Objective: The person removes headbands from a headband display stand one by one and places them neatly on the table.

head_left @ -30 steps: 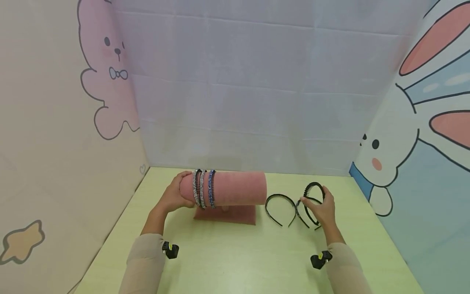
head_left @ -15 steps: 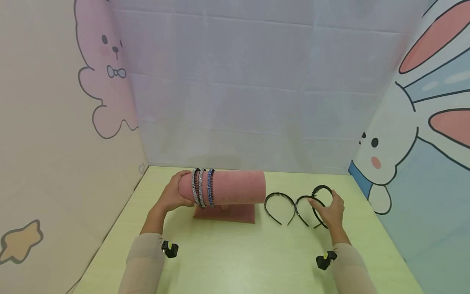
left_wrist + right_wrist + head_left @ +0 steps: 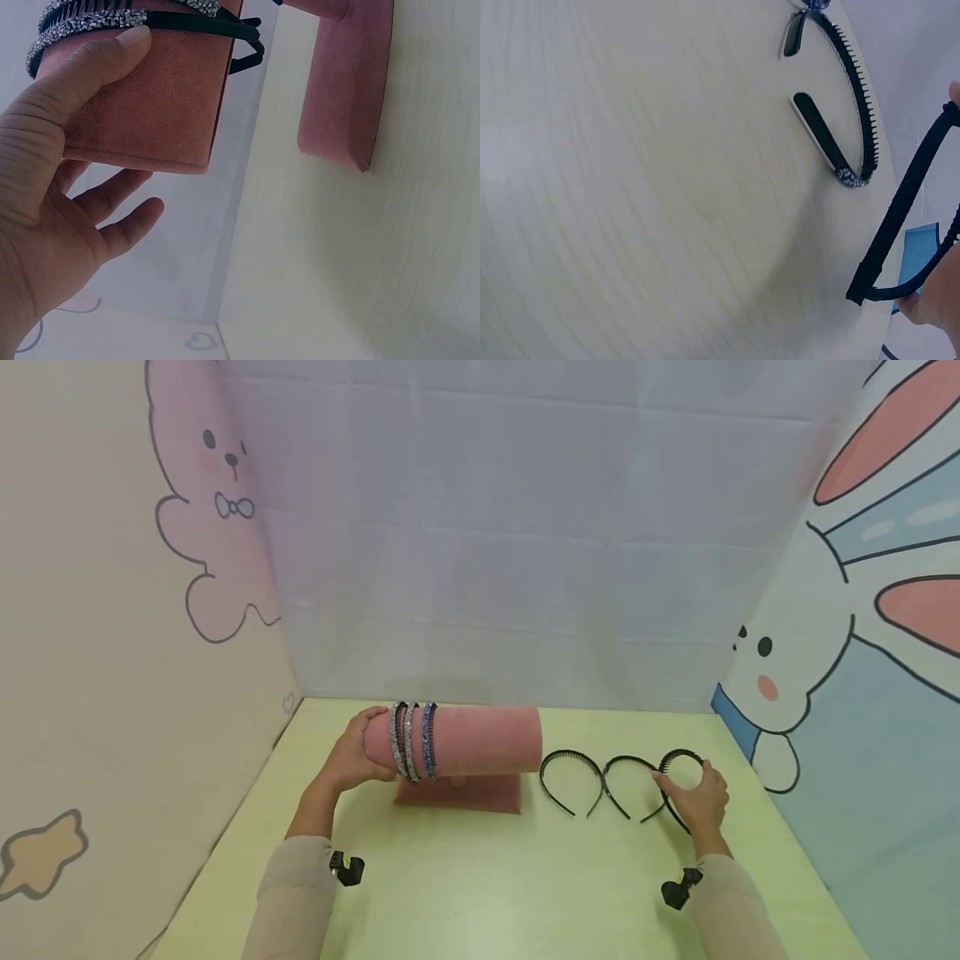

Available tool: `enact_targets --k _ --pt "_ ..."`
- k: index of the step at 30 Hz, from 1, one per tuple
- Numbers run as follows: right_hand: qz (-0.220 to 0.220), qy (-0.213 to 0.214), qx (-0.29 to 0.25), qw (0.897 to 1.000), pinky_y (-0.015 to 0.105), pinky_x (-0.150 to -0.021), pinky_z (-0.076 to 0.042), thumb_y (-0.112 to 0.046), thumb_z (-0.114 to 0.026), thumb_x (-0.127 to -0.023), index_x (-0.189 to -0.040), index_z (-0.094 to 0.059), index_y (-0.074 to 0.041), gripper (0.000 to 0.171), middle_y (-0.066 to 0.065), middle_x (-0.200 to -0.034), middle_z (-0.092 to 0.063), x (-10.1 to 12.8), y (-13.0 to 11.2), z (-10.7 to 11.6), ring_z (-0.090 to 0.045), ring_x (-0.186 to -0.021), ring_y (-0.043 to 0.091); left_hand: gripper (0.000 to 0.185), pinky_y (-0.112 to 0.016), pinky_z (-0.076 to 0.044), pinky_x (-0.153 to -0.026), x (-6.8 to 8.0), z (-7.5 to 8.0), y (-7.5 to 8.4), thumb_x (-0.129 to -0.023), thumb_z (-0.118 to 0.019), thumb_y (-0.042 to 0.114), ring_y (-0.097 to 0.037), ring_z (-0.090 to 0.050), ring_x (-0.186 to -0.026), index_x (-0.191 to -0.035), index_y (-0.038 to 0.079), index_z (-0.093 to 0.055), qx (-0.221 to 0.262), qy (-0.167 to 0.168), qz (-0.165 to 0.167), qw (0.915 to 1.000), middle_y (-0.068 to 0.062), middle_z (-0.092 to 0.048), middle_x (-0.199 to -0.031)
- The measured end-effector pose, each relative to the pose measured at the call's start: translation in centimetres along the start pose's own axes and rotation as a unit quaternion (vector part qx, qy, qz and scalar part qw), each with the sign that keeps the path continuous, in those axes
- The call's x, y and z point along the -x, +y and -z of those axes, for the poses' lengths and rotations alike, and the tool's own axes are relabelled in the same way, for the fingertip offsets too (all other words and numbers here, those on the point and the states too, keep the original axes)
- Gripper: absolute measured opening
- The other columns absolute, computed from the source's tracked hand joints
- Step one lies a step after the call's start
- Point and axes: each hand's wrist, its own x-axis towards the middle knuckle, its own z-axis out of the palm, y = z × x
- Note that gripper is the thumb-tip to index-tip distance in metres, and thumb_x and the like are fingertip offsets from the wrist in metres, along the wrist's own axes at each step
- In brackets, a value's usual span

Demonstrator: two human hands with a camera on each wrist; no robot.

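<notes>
My left hand (image 3: 351,760) grips the left end of a pink cylindrical headband display stand (image 3: 491,741). In the left wrist view its thumb lies on the pink cloth, with the tip at the edge of a silver glitter headband (image 3: 82,28); the other fingers pass behind the end. Two silver headbands and one blue glitter headband (image 3: 428,742) ring the roll's left half. At the right, my right hand (image 3: 702,799) holds a black toothed headband (image 3: 678,752) between thumb and fingers. The right wrist view shows only the hand's edge beside that headband's black band (image 3: 904,202).
Two black toothed headbands lie side by side between stand and right hand: the left headband (image 3: 572,752) and the middle headband (image 3: 628,759). The stand's pink base (image 3: 465,795) rests on the pale table (image 3: 480,885). Cloth walls enclose the back and both sides.
My right hand has moved to the right with its headband, away from the middle headband, which now shows more fully. The left hand keeps its grip on the stand.
</notes>
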Motion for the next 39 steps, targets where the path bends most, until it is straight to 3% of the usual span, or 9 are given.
enact_targets --k 18,29,35,39 --pt "-0.061 -0.023 0.050 0.997 0.074 -0.087 -0.016 -0.066 -0.058 -0.076 -0.144 -0.004 0.009 0.115 0.041 -0.139 -0.008 -1.6 1.8 1.0 -0.011 -0.121 0.062 0.112 -0.050 -0.041 -0.087 0.1 0.3 0.1 -0.045 -0.093 0.010 -0.031 -0.046 -0.110 -0.139 0.019 -0.033 0.000 0.008 0.014 0.9999 -0.010 -0.041 -0.131" --pt "-0.090 -0.044 0.099 0.990 0.070 -0.080 -0.026 -0.063 -0.058 -0.076 -0.131 -0.024 0.020 0.106 0.047 -0.123 -0.023 -1.8 3.1 0.8 -0.024 -0.110 0.061 0.110 -0.049 -0.042 -0.086 0.4 -0.2 0.2 -0.047 -0.090 0.003 -0.030 -0.045 -0.110 -0.138 0.020 -0.032 0.007 0.004 0.021 0.9997 -0.009 -0.040 -0.131" --pt "-0.087 -0.091 0.133 0.983 0.068 -0.078 -0.030 -0.064 -0.059 -0.075 -0.129 -0.027 0.021 0.106 0.049 -0.119 -0.023 -1.9 3.3 1.0 -0.025 -0.108 0.061 0.110 -0.049 -0.040 -0.089 0.3 -0.1 0.3 -0.047 -0.091 0.004 -0.030 -0.045 -0.111 -0.139 0.019 -0.033 0.004 0.006 0.011 0.9999 -0.009 -0.041 -0.131" --pt "-0.076 -0.098 0.132 0.983 0.068 -0.079 -0.029 -0.062 -0.061 -0.075 -0.127 -0.028 0.021 0.103 0.049 -0.120 -0.023 -1.8 3.1 1.1 -0.025 -0.108 0.062 0.109 -0.049 -0.040 -0.090 0.2 -0.1 0.2 -0.048 -0.090 0.002 -0.030 -0.045 -0.112 -0.139 0.018 -0.032 0.006 0.005 0.011 0.9999 -0.009 -0.040 -0.131"
